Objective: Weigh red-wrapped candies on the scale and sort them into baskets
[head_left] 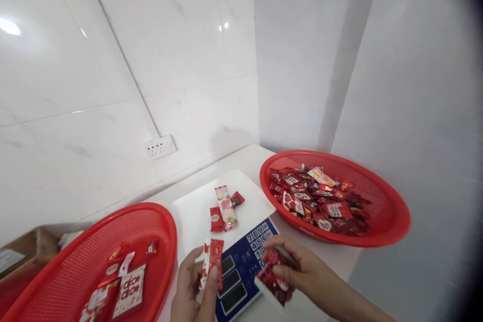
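Note:
At the bottom centre, my left hand (196, 287) pinches red and white candy packets (216, 263) between thumb and fingers. To its right, my right hand (298, 271) is closed on dark red candy packets (274, 282), over the edge of the scale's blue keypad panel (241, 274). Beyond my hands is the scale's white platform (196, 198). A pink and white long packet (226, 207), a red packet (216, 219) and a small dark red candy (237, 199) lie together on it.
A red basket (392, 211) at the right holds many wrapped candies. Another red basket (166, 226) at the left contains several packets, with a cardboard box (37, 249) beyond its left side. A white wall with a power socket (161, 147) stands behind.

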### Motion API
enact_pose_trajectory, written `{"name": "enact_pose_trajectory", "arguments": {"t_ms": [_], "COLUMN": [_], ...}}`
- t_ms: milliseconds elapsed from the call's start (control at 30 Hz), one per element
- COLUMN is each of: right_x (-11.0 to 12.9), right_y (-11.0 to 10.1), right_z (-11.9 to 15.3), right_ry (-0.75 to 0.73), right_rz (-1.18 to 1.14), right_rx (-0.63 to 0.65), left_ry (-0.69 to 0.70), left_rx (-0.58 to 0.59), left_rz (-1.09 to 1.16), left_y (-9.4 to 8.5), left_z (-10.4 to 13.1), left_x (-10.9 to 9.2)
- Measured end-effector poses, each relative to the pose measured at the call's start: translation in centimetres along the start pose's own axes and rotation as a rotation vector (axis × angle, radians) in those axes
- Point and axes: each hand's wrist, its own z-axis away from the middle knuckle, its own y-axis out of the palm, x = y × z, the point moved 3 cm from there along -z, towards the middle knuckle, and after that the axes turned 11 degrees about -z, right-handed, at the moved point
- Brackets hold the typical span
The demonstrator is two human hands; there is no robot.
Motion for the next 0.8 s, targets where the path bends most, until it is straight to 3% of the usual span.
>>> {"name": "enact_pose_trajectory", "arguments": {"t_ms": [100, 200, 333, 467, 600, 700, 800], "right_x": [0.1, 0.4, 0.5, 0.1, -0.9, -1.4, -1.0], "right_y": [-1.2, -1.7, -1.8, -1.3, 0.2, 1.3, 1.5], "right_z": [0.0, 0.0, -0.1, -0.3, -0.5, -0.6, -1.6], "right_ry": [-0.020, 0.020, 0.023, 0.046, 0.068, 0.070, 0.037], "right_rz": [-0.060, -0.156, -0.203, -0.208, -0.165, -0.079, 0.066], "right_rx": [-0.117, -0.159, -0.175, -0.127, 0.050, 0.115, 0.145], "left_ry": [0.087, 0.150, 0.309, 0.289, 0.199, 0.169, 0.119], "left_rx": [-0.020, 0.048, 0.091, 0.182, 0.400, 0.483, 0.457], "left_rz": [-0.277, -0.555, -0.735, -0.585, -0.299, -0.211, -0.163], "left_y": [-1.0, -1.1, -0.3, 1.1, 3.2, 3.8, 3.2], "left_z": [-2.2, -4.4, -4.9, -2.0, 1.4, 2.1, 1.7], "left_x": [-1.3, -1.7, -1.6, -0.7, 0.2, 0.6, 1.4]}}
